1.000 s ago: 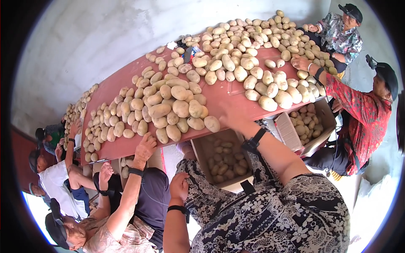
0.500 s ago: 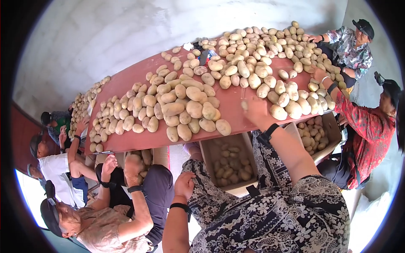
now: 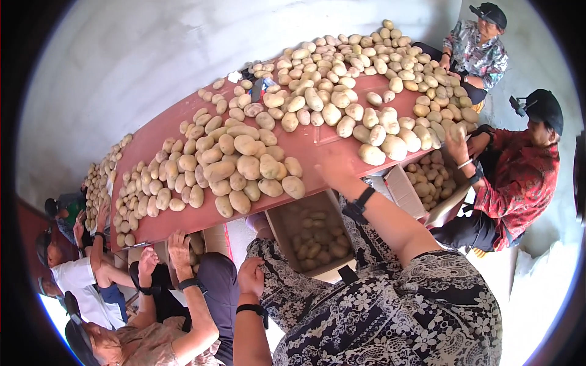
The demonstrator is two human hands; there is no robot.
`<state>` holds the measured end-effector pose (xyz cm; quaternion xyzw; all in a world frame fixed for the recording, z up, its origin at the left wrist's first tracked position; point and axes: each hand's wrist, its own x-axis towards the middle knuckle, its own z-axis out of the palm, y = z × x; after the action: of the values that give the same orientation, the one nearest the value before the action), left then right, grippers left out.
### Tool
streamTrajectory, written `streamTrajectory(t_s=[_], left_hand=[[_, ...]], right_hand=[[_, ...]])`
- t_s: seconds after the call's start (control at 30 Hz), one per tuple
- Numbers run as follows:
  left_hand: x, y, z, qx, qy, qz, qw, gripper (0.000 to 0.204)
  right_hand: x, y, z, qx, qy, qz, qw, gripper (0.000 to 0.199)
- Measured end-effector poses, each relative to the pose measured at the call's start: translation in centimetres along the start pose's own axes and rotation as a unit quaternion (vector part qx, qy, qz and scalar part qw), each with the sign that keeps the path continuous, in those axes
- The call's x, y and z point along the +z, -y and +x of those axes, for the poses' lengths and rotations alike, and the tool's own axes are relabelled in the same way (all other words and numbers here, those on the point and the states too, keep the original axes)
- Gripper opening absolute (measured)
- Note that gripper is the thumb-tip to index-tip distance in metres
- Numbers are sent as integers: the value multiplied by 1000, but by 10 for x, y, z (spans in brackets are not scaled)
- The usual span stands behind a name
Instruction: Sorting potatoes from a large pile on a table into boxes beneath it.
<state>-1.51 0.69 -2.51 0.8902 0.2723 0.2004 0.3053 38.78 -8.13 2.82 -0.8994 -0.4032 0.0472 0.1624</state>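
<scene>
My right hand (image 3: 334,168) reaches over the near edge of the red table (image 3: 314,155), smeared by motion. Its fingers and anything in them cannot be made out. A heap of potatoes (image 3: 247,166) lies left of it, and more potatoes (image 3: 394,146) lie to its right. On my left thigh rests my left hand (image 3: 251,276), fingers loosely curled, with nothing visible in it. Between my knees, below the table edge, stands a cardboard box (image 3: 287,229) holding several potatoes (image 3: 318,238).
At the right a person in a red shirt (image 3: 525,165) holds up a potato (image 3: 457,130) beside another box (image 3: 406,189) of potatoes. A person in a patterned shirt (image 3: 476,55) sits beyond. People sit along the left side, the nearest in a tan shirt (image 3: 159,341).
The view has swung, shifting the table left and upward. My right hand stays over the table, blurred in both frames. The person in red has lifted a potato off the table.
</scene>
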Motion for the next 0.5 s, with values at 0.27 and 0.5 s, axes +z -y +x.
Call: streamTrajectory(t_s=[0.27,0.5], left_hand=[[0,-4,9,-11,25,20,999,22],[22,-22,74,-261,208,-106,937,35]], right_hand=[[-28,-89,-32,78,-93,-177,977,34],[-24,-99,-41,20,-124,-204,971,49]])
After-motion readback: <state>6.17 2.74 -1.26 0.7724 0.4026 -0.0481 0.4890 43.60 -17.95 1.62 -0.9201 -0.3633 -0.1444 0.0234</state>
